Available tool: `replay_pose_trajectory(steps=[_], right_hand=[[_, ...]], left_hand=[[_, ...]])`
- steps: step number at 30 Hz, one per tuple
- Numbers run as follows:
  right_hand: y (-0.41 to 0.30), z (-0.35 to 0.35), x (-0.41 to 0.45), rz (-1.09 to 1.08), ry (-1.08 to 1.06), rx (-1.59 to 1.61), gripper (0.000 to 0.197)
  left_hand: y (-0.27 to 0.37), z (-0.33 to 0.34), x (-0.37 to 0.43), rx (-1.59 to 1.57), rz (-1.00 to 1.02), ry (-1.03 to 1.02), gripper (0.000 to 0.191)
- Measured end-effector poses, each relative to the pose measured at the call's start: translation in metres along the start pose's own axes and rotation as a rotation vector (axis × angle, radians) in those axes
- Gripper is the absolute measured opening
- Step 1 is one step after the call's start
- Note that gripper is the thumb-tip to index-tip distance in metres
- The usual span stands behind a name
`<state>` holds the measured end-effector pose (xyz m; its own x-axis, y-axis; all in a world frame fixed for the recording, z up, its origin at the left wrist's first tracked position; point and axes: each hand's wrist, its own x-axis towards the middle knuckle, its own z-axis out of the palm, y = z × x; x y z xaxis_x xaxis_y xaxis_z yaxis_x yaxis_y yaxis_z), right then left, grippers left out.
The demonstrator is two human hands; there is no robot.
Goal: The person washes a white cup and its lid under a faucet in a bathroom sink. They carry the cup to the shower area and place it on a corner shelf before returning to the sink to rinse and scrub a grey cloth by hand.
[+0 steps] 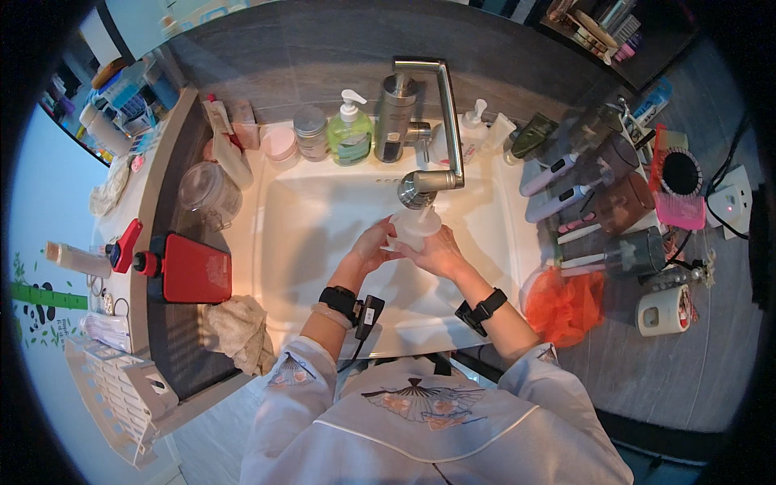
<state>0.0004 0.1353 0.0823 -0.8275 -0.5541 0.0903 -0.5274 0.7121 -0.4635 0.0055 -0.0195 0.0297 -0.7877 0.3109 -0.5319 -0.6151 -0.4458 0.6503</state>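
Below the round faucet head [417, 191], a small translucent whitish container [421, 223] is held over the white sink basin [388, 303]. A thin stream from the faucet seems to fall onto its round top. My left hand [371, 245] grips it from the left, fingers curled at its side. On the right and underneath, my right hand [439, 254] cups the same piece. Its exact kind and lower part are hidden by my fingers. Both wrists wear black straps; a small black device with a cable hangs by the left one.
Behind the basin stand a green pump soap bottle [350, 134], lidded jars [311, 132] and the metal faucet body [397, 121]. An orange mesh bath puff [564, 306] and toothbrushes [556, 203] line the right. At left are a red container [197, 268], a clear jar [210, 193] and a beige cloth [239, 333].
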Motion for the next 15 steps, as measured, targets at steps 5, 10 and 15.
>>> replay_pose_trajectory(steps=[5, 10, 15], right_hand=[[0.005, 0.020, -0.002, 0.161, 0.062, -0.137, 0.052], [0.005, 0.018, 0.000, 0.127, -0.098, -0.092, 0.050], [-0.009, -0.008, 0.001, 0.051, -0.068, -0.167, 0.054]], left_hand=[[-0.006, 0.001, -0.002, -0.077, -0.014, 0.044, 0.037], [-0.011, 0.000, -0.003, -0.122, 0.025, 0.055, 0.025], [-0.005, -0.008, -0.011, -0.188, 0.022, -0.018, 0.035]])
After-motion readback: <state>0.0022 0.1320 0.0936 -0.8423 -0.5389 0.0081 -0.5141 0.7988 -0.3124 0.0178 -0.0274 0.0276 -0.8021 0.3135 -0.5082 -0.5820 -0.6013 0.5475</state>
